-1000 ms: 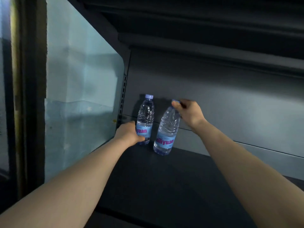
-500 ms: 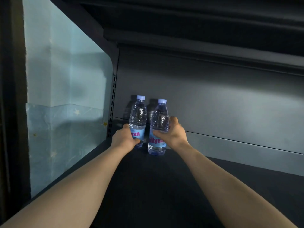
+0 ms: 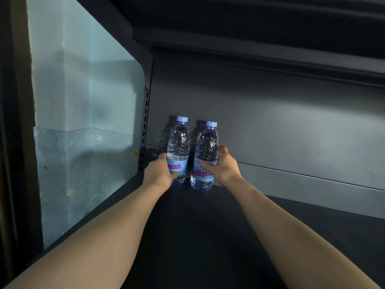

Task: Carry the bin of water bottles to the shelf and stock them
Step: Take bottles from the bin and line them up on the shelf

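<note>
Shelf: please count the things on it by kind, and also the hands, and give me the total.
Water bottles, standing upright on the shelf: 2, the left bottle and the right bottle.
Hands, each gripping one bottle: 2, the left hand and the right hand.
Total: 4.

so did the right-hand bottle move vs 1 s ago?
Yes. The right bottle was tilted and apart from the left bottle; now it stands upright close beside it, nearer the back panel. The right hand grips its body, not the cap.
</note>
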Demonstrator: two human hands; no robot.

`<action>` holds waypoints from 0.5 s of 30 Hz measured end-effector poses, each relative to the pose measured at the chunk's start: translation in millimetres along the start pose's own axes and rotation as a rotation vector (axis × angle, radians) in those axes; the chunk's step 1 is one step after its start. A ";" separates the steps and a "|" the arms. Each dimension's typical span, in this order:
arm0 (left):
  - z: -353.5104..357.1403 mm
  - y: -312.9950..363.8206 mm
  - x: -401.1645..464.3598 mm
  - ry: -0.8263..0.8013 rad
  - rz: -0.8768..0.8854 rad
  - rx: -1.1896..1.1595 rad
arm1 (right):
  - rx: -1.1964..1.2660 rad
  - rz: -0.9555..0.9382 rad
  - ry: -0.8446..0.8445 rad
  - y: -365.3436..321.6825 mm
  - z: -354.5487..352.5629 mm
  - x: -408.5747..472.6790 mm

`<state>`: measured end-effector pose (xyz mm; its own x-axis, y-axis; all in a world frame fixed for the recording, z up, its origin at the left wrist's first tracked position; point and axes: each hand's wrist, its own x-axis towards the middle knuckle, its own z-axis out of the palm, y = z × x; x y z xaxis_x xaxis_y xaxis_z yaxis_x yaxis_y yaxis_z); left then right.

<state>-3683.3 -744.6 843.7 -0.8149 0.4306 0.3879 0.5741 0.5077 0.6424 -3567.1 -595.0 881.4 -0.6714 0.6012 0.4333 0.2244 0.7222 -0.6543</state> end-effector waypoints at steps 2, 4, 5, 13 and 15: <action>0.1 -0.9 -0.8 0.000 0.008 0.010 | -0.067 -0.022 0.002 -1.2 0.5 -1.4; 0.6 -2.1 -0.8 0.000 0.016 0.027 | -0.127 -0.041 0.001 -2.1 1.2 -2.6; 0.8 -2.4 -0.7 -0.001 0.019 0.038 | -0.157 -0.049 0.000 -2.2 1.3 -3.4; -4.2 -5.0 0.7 -0.051 0.063 0.202 | -0.612 -0.157 -0.045 -1.9 -12.7 -17.1; -12.1 -2.5 -4.2 -0.034 0.062 0.252 | -0.677 -0.179 -0.040 -5.4 -21.0 -24.4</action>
<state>-3682.3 -756.7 848.5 -0.7765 0.4899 0.3963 0.6285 0.6473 0.4313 -3537.1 -606.4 887.4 -0.7621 0.4491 0.4665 0.4892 0.8713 -0.0396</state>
